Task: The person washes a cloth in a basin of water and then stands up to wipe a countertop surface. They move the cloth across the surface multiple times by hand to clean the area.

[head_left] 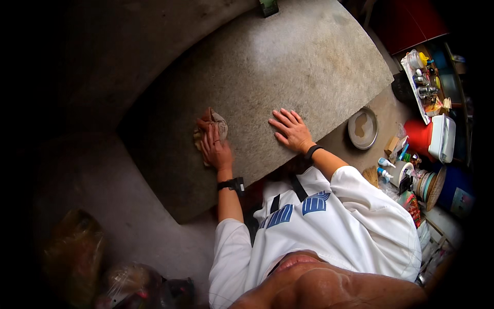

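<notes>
My left hand (217, 150) lies with its fingers close together over a crumpled cloth (220, 125), pressing it on a grey stone-like tabletop (301, 65). The cloth shows pale, reddish-brown and yellowish parts; some of it is hidden under the hand. To the right, my right hand (292, 130) rests palm down on the same surface near its front edge, fingers spread, holding nothing. A dark band is on each wrist.
A round metal basin (362, 128) stands on the floor beyond the table's right edge. At the right are a red bucket (418, 135), a white lidded container (442, 138), bottles and a crowded shelf. Plastic bags (127, 284) lie at the lower left. A green object (269, 7) touches the far edge.
</notes>
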`<state>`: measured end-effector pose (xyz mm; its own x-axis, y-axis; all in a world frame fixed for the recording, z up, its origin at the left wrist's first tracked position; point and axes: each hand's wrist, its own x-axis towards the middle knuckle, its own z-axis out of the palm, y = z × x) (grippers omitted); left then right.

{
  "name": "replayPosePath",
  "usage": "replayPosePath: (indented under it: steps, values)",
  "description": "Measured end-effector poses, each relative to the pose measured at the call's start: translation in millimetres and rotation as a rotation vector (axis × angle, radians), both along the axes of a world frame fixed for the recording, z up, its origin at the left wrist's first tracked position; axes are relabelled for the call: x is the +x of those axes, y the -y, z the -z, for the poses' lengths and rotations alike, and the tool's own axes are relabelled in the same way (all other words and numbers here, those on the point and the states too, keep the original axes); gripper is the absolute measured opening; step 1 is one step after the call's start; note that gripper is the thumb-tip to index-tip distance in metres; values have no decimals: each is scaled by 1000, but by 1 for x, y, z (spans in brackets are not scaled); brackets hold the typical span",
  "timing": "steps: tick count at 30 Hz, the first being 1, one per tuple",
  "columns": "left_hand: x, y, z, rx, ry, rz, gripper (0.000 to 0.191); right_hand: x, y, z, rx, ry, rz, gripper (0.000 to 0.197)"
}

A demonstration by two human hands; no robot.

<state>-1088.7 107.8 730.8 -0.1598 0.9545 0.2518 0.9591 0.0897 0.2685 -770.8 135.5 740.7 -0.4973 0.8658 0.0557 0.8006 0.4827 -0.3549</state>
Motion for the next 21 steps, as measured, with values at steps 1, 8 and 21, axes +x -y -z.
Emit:
replayPosePath:
  steps: [1, 8, 21]
  values:
    - [-18, 7, 2, -25, -13, 32, 67, -2, -1, 1, 6, -18, -4, 55]
    - [-162, 115, 4, -25, 93, -244, 59, 5, 3, -2, 22, -28, 50, 54]
    - [-145, 284, -16, 28, 122, -743, 64, -3, 1, 7, 84, -12, -13, 54]
